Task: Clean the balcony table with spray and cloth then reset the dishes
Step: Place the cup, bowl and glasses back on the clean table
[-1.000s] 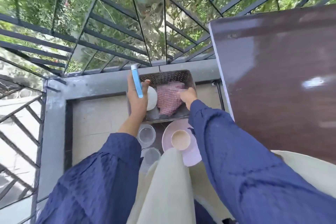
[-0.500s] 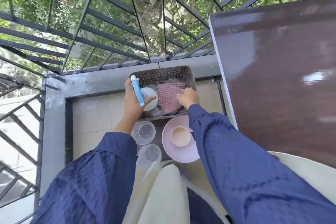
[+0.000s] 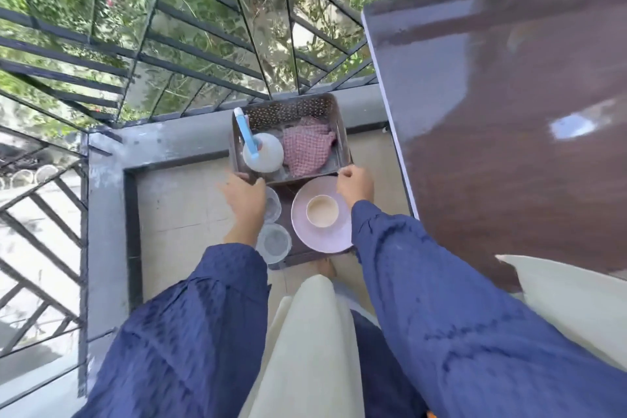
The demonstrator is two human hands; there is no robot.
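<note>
Spray bottle (image 3: 247,136) and checked cloth (image 3: 307,150) are seen lying inside the perforated basket (image 3: 291,109), which is taken as the landmark; bottle leans over a white bowl (image 3: 268,154) on the basket's railing-left side, cloth is crumpled on the side nearer the desk (image 3: 509,112). Left hand (image 3: 246,200) is held at the basket's near rim, fingers loosely curled, nothing gripped as far as can be told; contact with the rim cannot be confirmed. Right hand (image 3: 356,185) is placed at the basket's near-right corner, fingers pinched narrow, possibly on the rim, empty otherwise. Just near of the basket, a pink plate (image 3: 305,234) with a cream cup (image 3: 322,210) on it and two clear glasses (image 3: 274,243) are seen on a low dark tray on the floor. Step in hand is judged to be dish reset: desk looks wiped and wet-shiny, supplies stowed. Plate and cup are best lifted together, level, plate supported from below so the cup is not slid off. Glasses should be taken separately. Room is tight: the desk edge overhangs just beside the basket's right side, so loads should be raised clear of that edge before being swung over. The railing (image 3: 203,54) closes off the far side; open floor is left only on the basket's left.
</note>
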